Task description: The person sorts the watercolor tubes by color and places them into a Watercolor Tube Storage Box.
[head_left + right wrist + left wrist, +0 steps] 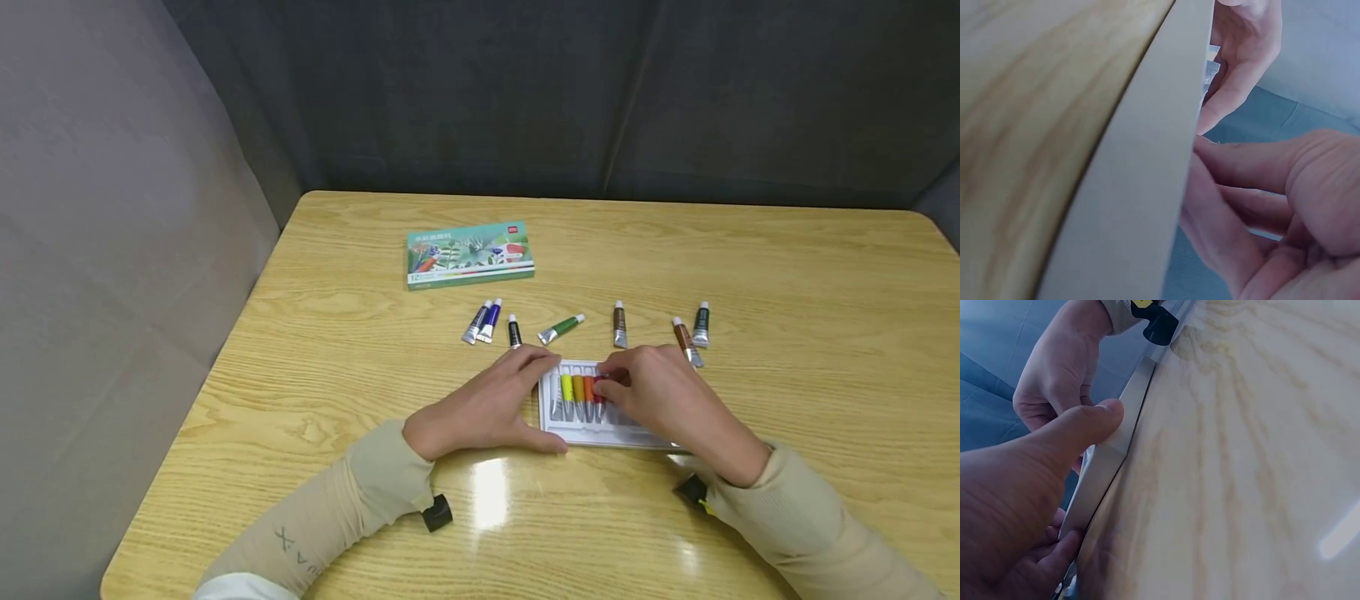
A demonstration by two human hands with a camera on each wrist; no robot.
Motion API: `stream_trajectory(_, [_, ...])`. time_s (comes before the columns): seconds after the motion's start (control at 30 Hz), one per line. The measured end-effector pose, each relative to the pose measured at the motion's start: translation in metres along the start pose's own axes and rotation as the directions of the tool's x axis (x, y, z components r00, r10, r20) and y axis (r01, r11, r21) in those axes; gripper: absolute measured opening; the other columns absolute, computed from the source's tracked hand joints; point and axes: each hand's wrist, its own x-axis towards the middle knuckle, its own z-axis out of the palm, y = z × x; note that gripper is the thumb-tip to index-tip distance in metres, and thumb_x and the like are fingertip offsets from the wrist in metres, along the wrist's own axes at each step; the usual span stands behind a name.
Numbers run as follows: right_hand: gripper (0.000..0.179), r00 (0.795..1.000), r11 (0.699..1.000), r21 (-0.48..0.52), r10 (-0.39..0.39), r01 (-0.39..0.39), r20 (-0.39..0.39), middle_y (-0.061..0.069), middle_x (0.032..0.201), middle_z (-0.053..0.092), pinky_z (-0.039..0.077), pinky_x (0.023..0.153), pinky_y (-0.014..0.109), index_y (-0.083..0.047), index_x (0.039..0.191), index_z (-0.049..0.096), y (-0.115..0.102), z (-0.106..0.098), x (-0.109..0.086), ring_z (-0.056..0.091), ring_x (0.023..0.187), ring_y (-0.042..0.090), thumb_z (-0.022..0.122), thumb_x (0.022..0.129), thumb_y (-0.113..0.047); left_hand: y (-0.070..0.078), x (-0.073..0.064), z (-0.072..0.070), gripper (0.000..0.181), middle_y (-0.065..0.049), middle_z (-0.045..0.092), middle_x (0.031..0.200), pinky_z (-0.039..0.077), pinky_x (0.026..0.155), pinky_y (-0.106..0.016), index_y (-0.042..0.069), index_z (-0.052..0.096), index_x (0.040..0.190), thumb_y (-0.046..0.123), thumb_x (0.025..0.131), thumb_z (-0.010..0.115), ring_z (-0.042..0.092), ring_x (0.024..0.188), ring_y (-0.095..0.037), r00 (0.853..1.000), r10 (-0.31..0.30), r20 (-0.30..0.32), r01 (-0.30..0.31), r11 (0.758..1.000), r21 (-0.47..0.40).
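Observation:
A white plastic tray (600, 437) lies on the table with several paint tubes side by side in its left part. These include a white tube (556, 397), a yellow tube (567, 390), an ochre tube (578, 390) and an orange tube (589, 390). My left hand (487, 408) grips the tray's left end, thumb on the near wall and fingers at the far corner. My right hand (667, 392) pinches a dark red paint tube (599, 405) beside the orange one. It hides much of the tray's right part. In the right wrist view, the tray wall (1141, 144) screens the tube.
Beyond the tray lie loose tubes: a blue tube (491, 318), a black tube (513, 331), a green tube (562, 328), brown tubes (619, 323) and a dark green tube (701, 323). A teal paint box (471, 257) rests farther back. Dark curtains (465, 100) stand behind the table.

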Motion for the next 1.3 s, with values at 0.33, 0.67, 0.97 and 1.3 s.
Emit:
stream_trajectory(0.33, [0.017, 1.000, 0.999, -0.035, -0.010, 0.010, -0.006, 0.018, 0.101, 0.080, 0.041, 0.053, 0.022, -0.003, 0.101, 0.083, -0.0020, -0.0005, -0.0012, 0.060, 0.069, 0.013, 0.082, 0.088, -0.014, 0.0001, 0.0008, -0.0009, 0.111, -0.005, 0.039, 0.160, 0.036, 0.126, -0.029, 0.008, 0.035, 0.161, 0.067, 0.079, 0.080, 0.041, 0.147, -0.017, 1.000, -0.001, 0.001, 0.001, 1.000, -0.005])
stream_trajectory(0.67, [0.018, 1.000, 0.998, -0.056, -0.020, 0.018, -0.019, 0.018, 0.099, 0.080, 0.042, 0.052, 0.023, -0.003, 0.100, 0.083, -0.0026, 0.0004, -0.0005, 0.063, 0.068, 0.013, 0.083, 0.087, -0.015, 0.0007, 0.0004, -0.0016, 0.111, -0.005, 0.039, 0.160, 0.036, 0.126, -0.030, 0.007, 0.034, 0.161, 0.066, 0.079, 0.081, 0.041, 0.147, -0.017, 1.000, 0.001, 0.001, -0.001, 1.000, -0.005])
stream_trajectory(0.97, [0.013, 0.999, 0.997, -0.076, -0.031, 0.030, -0.018, 0.017, 0.094, 0.081, 0.048, 0.054, 0.027, -0.005, 0.095, 0.084, -0.0024, 0.0013, -0.0005, 0.066, 0.069, 0.015, 0.083, 0.087, -0.015, 0.0008, 0.0005, -0.0014, 0.112, -0.006, 0.038, 0.161, 0.035, 0.126, -0.030, 0.007, 0.033, 0.161, 0.066, 0.079, 0.080, 0.041, 0.147, -0.017, 1.000, -0.002, 0.006, 0.002, 1.000, -0.005])
stream_trajectory(1.3, [0.013, 1.000, 0.998, -0.058, -0.003, 0.004, 0.009, 0.017, 0.099, 0.080, 0.039, 0.051, 0.021, -0.005, 0.097, 0.083, -0.0032, 0.0011, -0.0020, 0.059, 0.067, 0.013, 0.081, 0.089, -0.015, 0.0006, -0.0005, -0.0002, 0.111, -0.006, 0.038, 0.161, 0.035, 0.127, -0.030, 0.007, 0.033, 0.161, 0.066, 0.080, 0.080, 0.041, 0.148, -0.018, 1.000, -0.001, 0.006, 0.001, 1.000, -0.009])
